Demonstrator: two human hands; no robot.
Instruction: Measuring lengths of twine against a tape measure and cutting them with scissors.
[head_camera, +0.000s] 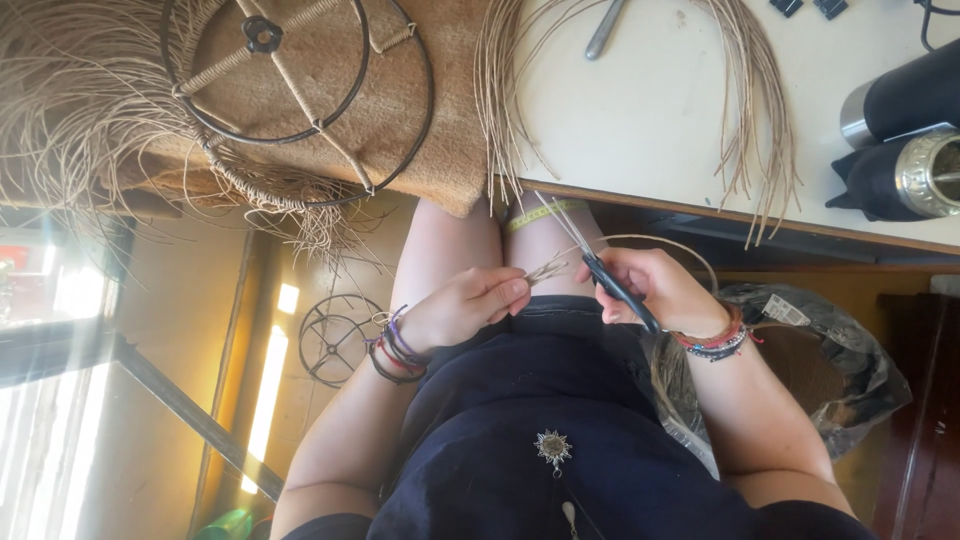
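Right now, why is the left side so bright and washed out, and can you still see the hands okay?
In the head view, sunlight glares white across the floor at left, blurring detail there; the left hand pinching thin fibres and the right hand holding scissors stay evenly lit and fairly sharp.

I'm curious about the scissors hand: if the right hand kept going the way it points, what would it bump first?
Probably the thin fibre strands pinched by the left hand; the right hand aims its scissors at them. Depth is unclear.
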